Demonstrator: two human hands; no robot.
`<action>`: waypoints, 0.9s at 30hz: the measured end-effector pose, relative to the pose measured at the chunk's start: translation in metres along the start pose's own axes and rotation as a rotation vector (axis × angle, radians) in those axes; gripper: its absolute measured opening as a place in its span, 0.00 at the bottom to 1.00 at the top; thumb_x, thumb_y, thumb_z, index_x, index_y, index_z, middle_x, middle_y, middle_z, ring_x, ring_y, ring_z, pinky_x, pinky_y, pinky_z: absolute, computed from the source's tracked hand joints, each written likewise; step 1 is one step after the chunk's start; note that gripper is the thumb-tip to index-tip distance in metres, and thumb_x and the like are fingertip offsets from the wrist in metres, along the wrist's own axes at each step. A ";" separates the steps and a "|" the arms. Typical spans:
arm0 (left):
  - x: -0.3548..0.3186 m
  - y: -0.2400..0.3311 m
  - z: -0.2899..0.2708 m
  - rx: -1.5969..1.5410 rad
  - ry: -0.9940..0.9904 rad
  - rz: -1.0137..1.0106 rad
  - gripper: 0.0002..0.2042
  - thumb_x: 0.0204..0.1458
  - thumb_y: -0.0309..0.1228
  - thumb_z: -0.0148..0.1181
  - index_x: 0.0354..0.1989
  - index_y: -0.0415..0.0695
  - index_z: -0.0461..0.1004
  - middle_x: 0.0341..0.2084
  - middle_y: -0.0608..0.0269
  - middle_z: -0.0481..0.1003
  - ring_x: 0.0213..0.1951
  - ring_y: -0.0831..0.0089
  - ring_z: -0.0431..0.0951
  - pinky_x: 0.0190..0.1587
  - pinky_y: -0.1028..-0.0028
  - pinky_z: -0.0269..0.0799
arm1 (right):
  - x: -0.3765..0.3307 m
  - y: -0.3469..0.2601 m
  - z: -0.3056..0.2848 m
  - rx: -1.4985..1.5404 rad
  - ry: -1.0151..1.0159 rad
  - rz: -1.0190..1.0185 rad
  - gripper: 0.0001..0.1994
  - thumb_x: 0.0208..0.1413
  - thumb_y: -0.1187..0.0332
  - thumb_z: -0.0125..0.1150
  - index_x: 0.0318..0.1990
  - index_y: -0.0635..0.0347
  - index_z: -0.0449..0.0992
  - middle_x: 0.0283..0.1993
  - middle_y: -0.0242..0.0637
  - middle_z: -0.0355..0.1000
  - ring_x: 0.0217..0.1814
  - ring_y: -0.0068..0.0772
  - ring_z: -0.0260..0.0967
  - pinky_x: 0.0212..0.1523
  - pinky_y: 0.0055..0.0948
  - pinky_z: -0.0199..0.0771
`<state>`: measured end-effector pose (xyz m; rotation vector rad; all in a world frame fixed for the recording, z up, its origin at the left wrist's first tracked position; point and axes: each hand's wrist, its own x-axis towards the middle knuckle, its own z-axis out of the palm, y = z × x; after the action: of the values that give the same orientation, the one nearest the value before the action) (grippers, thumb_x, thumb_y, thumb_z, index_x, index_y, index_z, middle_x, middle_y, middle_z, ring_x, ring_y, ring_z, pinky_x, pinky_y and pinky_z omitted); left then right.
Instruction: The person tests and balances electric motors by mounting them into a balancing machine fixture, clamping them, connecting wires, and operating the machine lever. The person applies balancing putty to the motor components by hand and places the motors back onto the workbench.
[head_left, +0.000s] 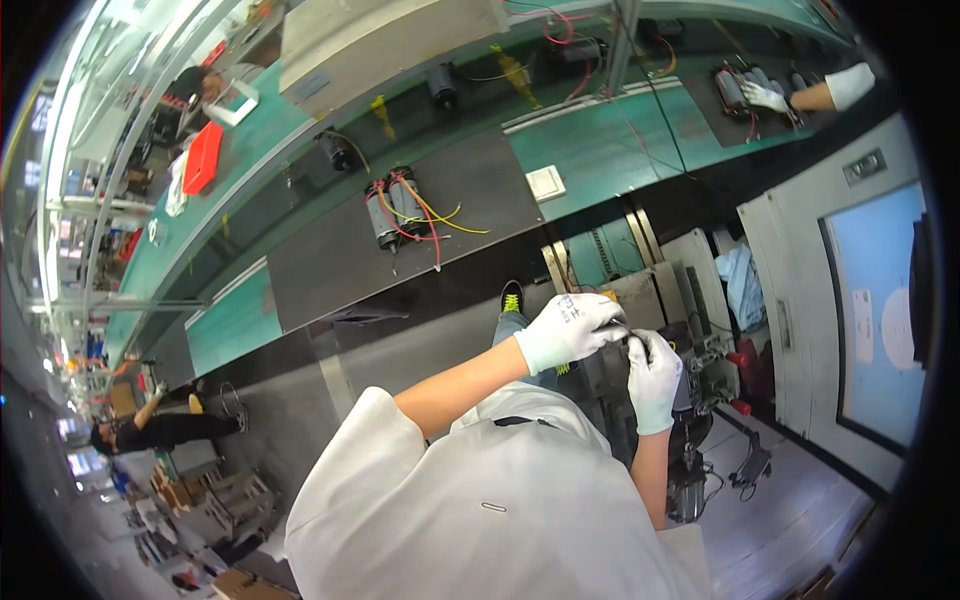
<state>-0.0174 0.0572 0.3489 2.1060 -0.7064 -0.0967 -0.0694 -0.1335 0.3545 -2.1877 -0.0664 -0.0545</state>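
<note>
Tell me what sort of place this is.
Most likely a factory assembly line. A long green conveyor carries small motors with coloured wires, another worker's gloved hand handles parts further along, and the person's white-gloved left hand and right hand meet over a machine.

Both hands, left (567,328) and right (655,378), wear white gloves, matching the white coat (480,510). The conveyor belt (600,150) is green with dark grey plates (330,260). The grey motor (398,208) trails red and yellow wires (440,222); a red bin (202,157) sits nearby.

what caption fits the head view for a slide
Both gloved hands, left hand and right hand, meet on a small dark part beside a conveyor carrying wired motors.
</note>
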 end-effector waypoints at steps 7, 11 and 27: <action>-0.024 -0.022 -0.011 -0.062 -0.031 0.071 0.11 0.54 0.38 0.61 0.36 0.44 0.76 0.29 0.56 0.75 0.35 0.55 0.77 0.39 0.62 0.73 | 0.009 0.005 0.021 -0.022 -0.170 -0.017 0.09 0.59 0.69 0.56 0.33 0.67 0.76 0.31 0.48 0.74 0.33 0.51 0.72 0.36 0.41 0.71; -0.032 -0.027 -0.013 -0.118 -0.081 -0.100 0.14 0.55 0.42 0.60 0.39 0.43 0.75 0.28 0.54 0.74 0.35 0.53 0.77 0.38 0.60 0.72 | 0.024 -0.008 0.022 -0.088 -0.222 -0.163 0.09 0.59 0.68 0.55 0.33 0.67 0.76 0.31 0.49 0.74 0.34 0.53 0.72 0.36 0.42 0.70; -0.050 -0.078 -0.043 0.087 0.021 0.020 0.11 0.54 0.40 0.57 0.38 0.46 0.73 0.28 0.57 0.74 0.34 0.55 0.77 0.36 0.59 0.72 | 0.050 -0.026 0.081 0.015 -0.369 -0.340 0.10 0.59 0.68 0.53 0.33 0.68 0.74 0.29 0.52 0.70 0.31 0.56 0.69 0.32 0.42 0.66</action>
<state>-0.0100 0.1494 0.3050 2.1790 -0.7304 -0.0329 -0.0200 -0.0514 0.3318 -2.1256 -0.6438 0.1581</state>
